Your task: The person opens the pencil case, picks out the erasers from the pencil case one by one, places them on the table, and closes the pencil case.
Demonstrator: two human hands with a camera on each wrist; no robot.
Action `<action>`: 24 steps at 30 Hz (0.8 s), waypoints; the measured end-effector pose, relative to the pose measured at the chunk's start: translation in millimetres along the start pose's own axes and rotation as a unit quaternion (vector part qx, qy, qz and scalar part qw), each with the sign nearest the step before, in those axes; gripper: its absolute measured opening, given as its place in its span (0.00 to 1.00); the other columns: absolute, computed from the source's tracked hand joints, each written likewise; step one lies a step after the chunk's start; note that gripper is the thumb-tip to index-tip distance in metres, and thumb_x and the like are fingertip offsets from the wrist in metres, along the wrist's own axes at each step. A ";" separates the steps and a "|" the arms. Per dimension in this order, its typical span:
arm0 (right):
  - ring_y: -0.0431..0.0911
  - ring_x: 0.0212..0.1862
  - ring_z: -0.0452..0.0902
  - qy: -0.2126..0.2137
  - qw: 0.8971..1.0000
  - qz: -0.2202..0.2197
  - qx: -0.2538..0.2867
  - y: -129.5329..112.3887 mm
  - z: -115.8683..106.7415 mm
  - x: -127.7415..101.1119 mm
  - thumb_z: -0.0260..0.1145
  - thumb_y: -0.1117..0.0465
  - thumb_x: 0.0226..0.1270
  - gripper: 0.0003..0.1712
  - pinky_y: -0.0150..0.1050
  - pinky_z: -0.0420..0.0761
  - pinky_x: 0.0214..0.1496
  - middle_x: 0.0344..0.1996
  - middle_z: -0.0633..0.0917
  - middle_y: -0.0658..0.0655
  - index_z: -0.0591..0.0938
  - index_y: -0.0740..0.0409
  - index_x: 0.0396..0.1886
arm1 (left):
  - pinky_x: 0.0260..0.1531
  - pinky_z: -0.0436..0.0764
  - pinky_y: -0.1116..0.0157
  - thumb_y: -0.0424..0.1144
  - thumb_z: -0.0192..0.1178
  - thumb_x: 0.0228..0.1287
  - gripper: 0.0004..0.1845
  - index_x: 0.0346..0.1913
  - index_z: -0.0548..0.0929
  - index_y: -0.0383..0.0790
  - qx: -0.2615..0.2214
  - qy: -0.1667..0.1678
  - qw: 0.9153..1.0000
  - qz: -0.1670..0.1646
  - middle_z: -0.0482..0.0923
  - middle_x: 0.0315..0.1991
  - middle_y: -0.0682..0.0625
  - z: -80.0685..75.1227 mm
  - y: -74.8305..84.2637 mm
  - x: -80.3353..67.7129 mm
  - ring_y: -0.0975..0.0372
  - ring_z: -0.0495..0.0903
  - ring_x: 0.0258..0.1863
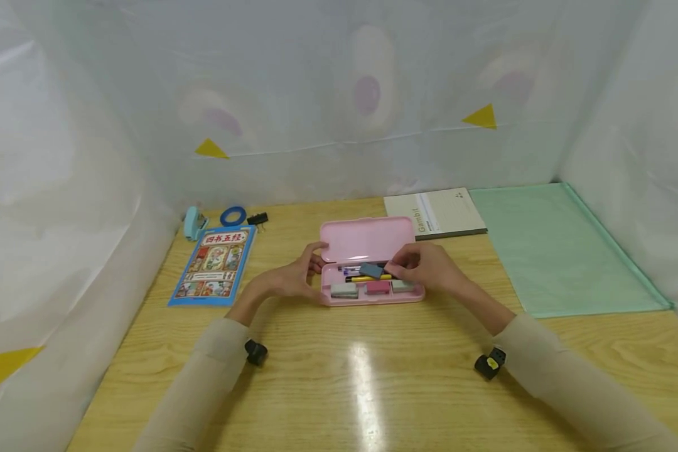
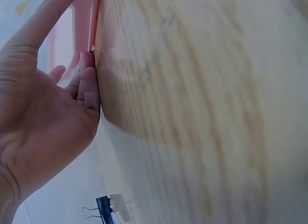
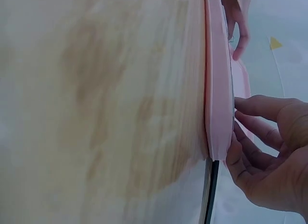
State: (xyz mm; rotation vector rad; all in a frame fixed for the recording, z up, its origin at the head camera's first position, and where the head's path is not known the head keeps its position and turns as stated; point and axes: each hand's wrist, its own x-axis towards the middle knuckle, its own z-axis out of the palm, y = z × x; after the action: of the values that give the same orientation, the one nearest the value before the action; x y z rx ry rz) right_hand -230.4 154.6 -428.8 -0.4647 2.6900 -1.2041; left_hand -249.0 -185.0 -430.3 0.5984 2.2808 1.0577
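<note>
Head view: pink pencil case (image 1: 373, 302) open on the table (image 1: 316, 376), lid (image 1: 367, 240) turned back, leaving the yellow pen (image 1: 364, 279) accessible. The left hand (image 1: 290, 279) grips the case's left end, probably steadying it; whether the right hand (image 1: 429, 269), over the right end, pinches anything cannot be told.

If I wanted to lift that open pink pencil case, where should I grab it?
Probably by the short end walls of its tray, one hand from each side: the tray lies flat with pens inside, so pulling the lid could tip them. The left hand is at the left end.
</note>
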 end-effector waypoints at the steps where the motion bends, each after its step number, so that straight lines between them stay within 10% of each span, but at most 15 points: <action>1: 0.48 0.39 0.76 0.001 1.000 -0.003 -0.005 -0.5 1.0 0.2 0.75 0.54 0.68 0.08 0.42 0.77 0.43 0.37 0.87 0.52 0.90 0.52 0.42 | 0.65 0.66 0.56 0.43 0.80 0.57 0.63 0.81 0.40 0.52 -0.001 0.000 1.000 0.000 0.63 0.62 0.43 0.0 -0.2 0.2 0.53 0.64 0.60; 24: 0.49 0.42 0.79 0.016 0.999 -0.024 -0.023 4.9 -28.9 -2.4 0.75 0.52 0.68 0.08 0.43 0.78 0.42 0.38 0.88 0.50 0.89 0.49 0.41 | 0.60 0.66 0.59 0.42 0.80 0.56 0.62 0.80 0.43 0.54 -0.021 0.000 1.000 0.008 0.63 0.60 0.44 -0.3 -5.7 2.5 0.54 0.63 0.58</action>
State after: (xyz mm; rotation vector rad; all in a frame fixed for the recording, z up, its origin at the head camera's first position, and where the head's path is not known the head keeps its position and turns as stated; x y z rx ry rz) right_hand -236.9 178.7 -413.2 -0.5248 2.7532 -1.1732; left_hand -252.0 -187.0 -435.4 0.6012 2.2511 1.1099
